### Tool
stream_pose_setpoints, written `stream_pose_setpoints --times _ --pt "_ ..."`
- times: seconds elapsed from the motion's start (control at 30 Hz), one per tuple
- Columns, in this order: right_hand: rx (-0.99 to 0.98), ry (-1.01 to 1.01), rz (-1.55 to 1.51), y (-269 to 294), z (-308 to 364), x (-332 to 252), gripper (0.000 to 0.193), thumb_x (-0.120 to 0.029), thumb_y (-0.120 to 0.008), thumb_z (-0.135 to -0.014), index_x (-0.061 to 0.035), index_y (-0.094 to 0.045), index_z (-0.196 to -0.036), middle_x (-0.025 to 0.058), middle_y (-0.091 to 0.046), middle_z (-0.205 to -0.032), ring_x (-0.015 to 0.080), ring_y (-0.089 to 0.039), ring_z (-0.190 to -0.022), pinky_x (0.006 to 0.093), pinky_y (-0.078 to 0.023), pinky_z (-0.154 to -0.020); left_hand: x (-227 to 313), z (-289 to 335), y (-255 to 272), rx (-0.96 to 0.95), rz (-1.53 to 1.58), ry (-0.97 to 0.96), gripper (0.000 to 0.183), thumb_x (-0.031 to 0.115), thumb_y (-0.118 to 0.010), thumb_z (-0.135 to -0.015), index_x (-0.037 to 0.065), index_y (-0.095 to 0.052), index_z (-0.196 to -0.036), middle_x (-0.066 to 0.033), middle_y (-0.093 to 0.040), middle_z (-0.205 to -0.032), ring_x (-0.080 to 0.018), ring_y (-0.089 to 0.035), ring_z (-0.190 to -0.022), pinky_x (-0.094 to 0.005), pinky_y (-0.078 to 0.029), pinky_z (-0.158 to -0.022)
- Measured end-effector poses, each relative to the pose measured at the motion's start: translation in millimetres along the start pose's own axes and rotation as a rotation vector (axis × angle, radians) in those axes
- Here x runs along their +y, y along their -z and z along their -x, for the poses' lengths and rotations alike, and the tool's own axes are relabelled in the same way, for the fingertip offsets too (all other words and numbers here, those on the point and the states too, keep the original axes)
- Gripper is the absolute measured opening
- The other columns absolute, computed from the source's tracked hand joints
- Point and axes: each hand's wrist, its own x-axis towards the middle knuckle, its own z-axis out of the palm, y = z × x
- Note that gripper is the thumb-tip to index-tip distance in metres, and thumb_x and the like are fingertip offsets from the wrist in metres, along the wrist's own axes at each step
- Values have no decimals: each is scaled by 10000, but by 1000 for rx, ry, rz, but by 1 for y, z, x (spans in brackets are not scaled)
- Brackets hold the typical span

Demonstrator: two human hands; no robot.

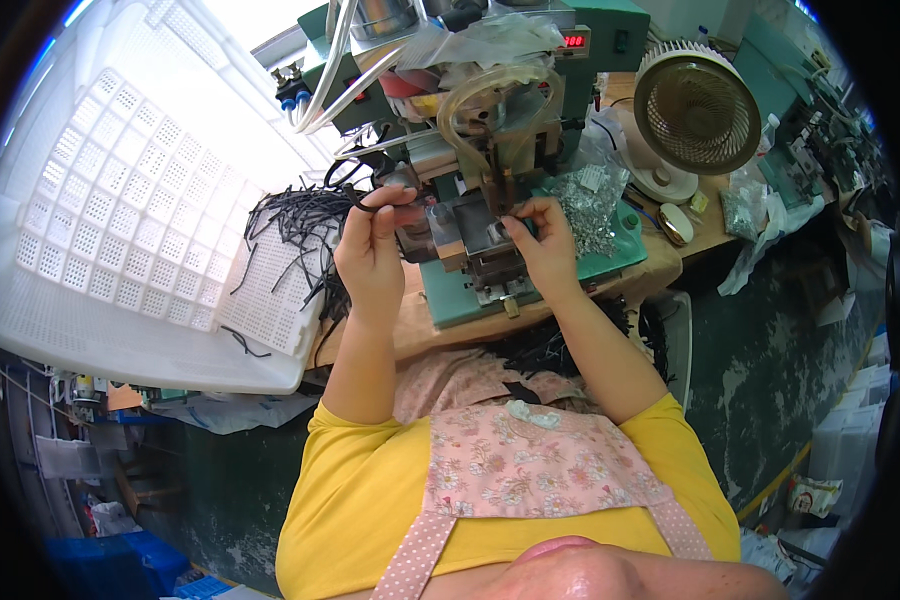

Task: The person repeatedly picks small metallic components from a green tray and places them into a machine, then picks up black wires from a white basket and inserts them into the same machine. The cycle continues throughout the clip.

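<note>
My left hand (370, 265) is raised at the left side of a green bench press (450, 295), thumb and fingers pinched on a thin black cord (363, 206). At the press's metal work block (467, 222), my right hand (550, 255) has its thumb and forefinger together beside the tooling. Whatever lies between those fingertips is too small and hidden to make out. Just above them stands the press's dark vertical punch (498, 190). To the right of my right hand, a clear plastic bag (592, 185) spills small silvery metal parts over the green base.
A large white perforated basket (120, 215) leans at the left, with a heap of black cords (295, 225) at its edge. A fan (697, 108) stands at the back right. More black cords (545, 352) lie below the bench edge, near my lap.
</note>
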Motion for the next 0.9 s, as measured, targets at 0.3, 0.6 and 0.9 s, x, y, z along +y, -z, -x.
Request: stream_pose_setpoints --times 0.3,0.6,0.9 --pt "8 192 481 15 -6 -14 196 -15 -660 -847 -48 -535 -995 43 -595 -951 143 -576 -935 269 -446 -843 -9 46 -50 -274 -277 -538 180 -12 -625 -770 19 -678 -939 -110 -674 -986 -246 -680 -886 -295 -558 -685" --pt "289 162 784 130 -15 19 149 -74 -599 -875 -24 -587 -1015 112 -615 -1003 278 -600 -934 355 -463 -822 -40 59 -66 -243 -407 -721 231 95 -692 -713 72 -667 -942 -57 -669 -983 -208 -675 -953 -259 -547 -668" --pt "-184 514 1326 108 -8 54 227 -170 -647 -826 -168 -635 -1052 12 -602 -1097 215 -535 -1108 490 -329 -927 -42 62 -68 -230 -372 -690 215 82 -661 -731 64 -658 -945 -65 -665 -990 -223 -672 -959 -266 -547 -657"
